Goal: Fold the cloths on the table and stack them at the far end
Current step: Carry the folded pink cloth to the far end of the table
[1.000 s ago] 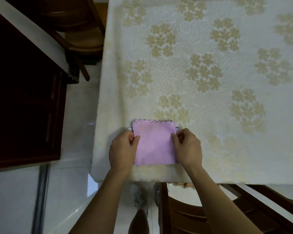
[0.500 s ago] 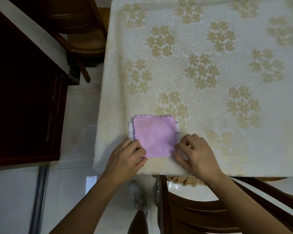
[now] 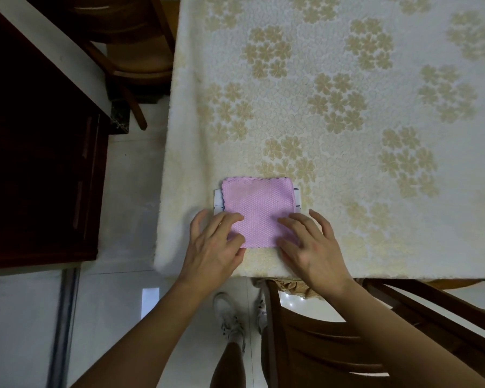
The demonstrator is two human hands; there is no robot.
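The left hand lies flat with its fingers spread and fairly straight, the fingertips resting on the near left corner of a folded pink cloth. The right hand mirrors it, fingers splayed and straight, pressing down on the cloth's near right corner. Neither hand pinches or curls round anything.

The pink cloth is a small square with a honeycomb weave and a scalloped far edge. It lies near the front edge of the desk, towards its left corner. Under it sits a white cloth, folded too, showing only as narrow strips along the pink cloth's left and right sides, with small dark marks along the edge; they are too small to read as writing. No label or brand can be made out on either cloth.

The desk is covered with a cream tablecloth patterned in beige flower clusters.

A wooden chair stands tucked against the near edge, just right of the person's legs and white shoes on the pale tiled floor. Another wooden chair stands by the desk's far left side, and a dark wooden cabinet fills the left of the view.
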